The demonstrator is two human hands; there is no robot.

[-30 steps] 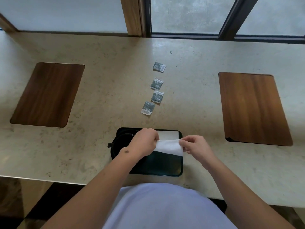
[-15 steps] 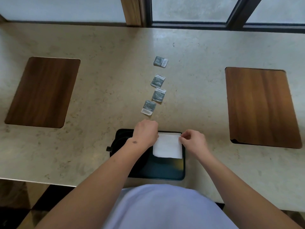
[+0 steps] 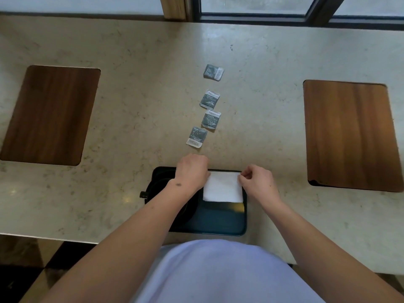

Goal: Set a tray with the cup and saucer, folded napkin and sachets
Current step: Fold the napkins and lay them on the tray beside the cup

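Note:
A dark tray (image 3: 220,221) sits at the counter's near edge. A white folded napkin (image 3: 223,188) lies flat in its far right part. My left hand (image 3: 192,171) pinches the napkin's far left corner, and my right hand (image 3: 255,182) pinches its far right corner. A dark cup and saucer (image 3: 157,189) stand in the tray's left half, mostly hidden under my left forearm; the handle (image 3: 143,194) sticks out to the left. Several grey sachets (image 3: 209,99) lie in a row on the counter beyond the tray, the nearest sachet (image 3: 196,136) just past my left hand.
The beige stone counter (image 3: 131,106) holds two inset wooden panels, the left panel (image 3: 50,114) and the right panel (image 3: 349,134). A window frame (image 3: 251,16) runs along the far edge. The counter's near edge is just in front of my body.
The napkin has gone from held up above the tray to lying flat on it. Both hands moved away from me with it and still hold its far corners.

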